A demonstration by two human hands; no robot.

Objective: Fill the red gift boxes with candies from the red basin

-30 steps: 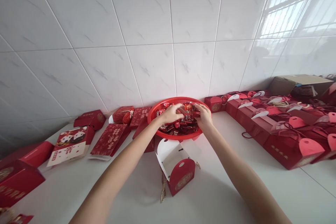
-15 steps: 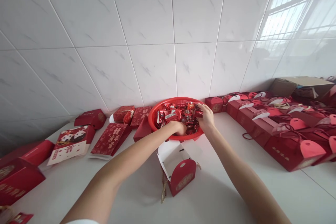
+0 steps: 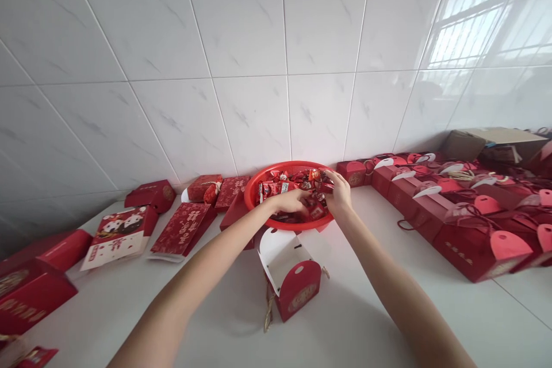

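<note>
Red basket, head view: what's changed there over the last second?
The left hand went from over the middle of the wrapped sweets down toward the near side of the basket, then drew back slightly; whether it grips anything is unclear. The right hand stayed by the right rim. The basket and the open box in front of it stayed put.

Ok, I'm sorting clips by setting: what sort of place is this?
Probably a kitchen or workroom, I can't tell which: a marbled tile wall, rows of red boxes on a pale surface, a red basket of small wrapped pieces.
</note>
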